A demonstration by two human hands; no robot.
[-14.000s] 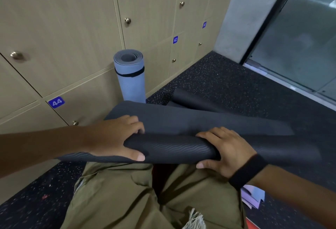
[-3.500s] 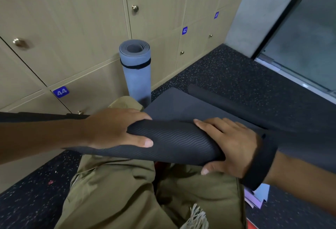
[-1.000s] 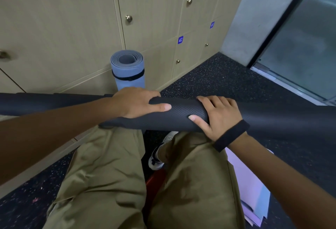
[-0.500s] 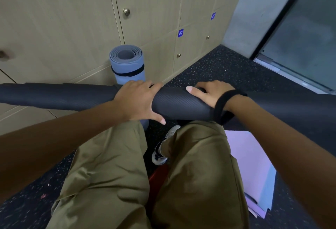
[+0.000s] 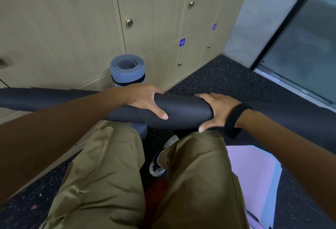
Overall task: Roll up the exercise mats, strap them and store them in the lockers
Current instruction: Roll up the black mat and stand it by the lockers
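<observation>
A rolled black exercise mat (image 5: 185, 110) lies horizontally across my knees, stretching from the left edge of the view to the right. My left hand (image 5: 145, 99) grips the roll from above, thumb on the near side. My right hand (image 5: 216, 110) grips it just to the right, thumb underneath; a black strap (image 5: 234, 119) is around that wrist. Behind the black roll, a rolled blue mat (image 5: 127, 70) with a black strap around it stands upright against the beige lockers (image 5: 154, 19). All locker doors in view are closed.
My legs in olive trousers (image 5: 112, 174) fill the lower middle, with a shoe (image 5: 158, 163) between them. A pale purple mat (image 5: 254, 170) lies on the dark speckled floor (image 5: 227, 76) at lower right. A glass door (image 5: 305, 43) stands at the right.
The black mat went from partly unrolled to a full roll held across my knees. In the last half second my hands shifted their grip round the roll, thumbs now toward me.
</observation>
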